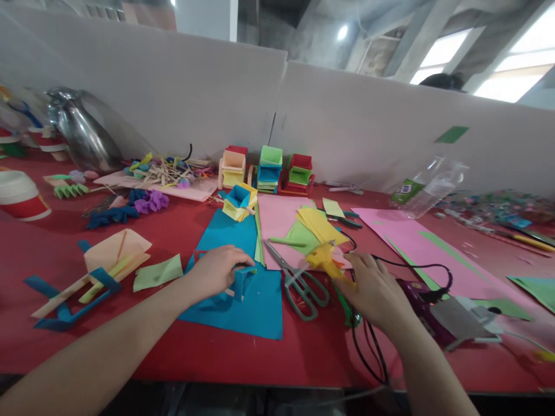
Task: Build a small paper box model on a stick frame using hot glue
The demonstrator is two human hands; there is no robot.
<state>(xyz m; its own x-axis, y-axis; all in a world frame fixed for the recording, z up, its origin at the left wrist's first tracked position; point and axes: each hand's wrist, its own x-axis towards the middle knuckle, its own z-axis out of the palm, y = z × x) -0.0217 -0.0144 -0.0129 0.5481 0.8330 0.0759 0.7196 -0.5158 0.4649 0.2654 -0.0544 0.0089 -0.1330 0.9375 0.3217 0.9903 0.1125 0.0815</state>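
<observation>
My left hand (217,268) is closed round a small folded blue paper piece (243,281), pressing it onto a blue paper sheet (243,300) on the red table (173,346). My right hand (375,289) is wrapped round the handle of a yellow glue gun (325,260), whose nozzle points left above the pink paper. A black cord (368,346) runs from the gun past my wrist. Grey-handled scissors (299,280) lie between my two hands.
Stacks of small coloured paper boxes (269,167) stand by the white partition (347,121). Pink sheets (416,242), yellow strips, a plastic bottle (429,185), a purple device (429,312), a tray of sticks (169,173), a metal kettle (87,130) and folded paper crafts (95,271) surround me.
</observation>
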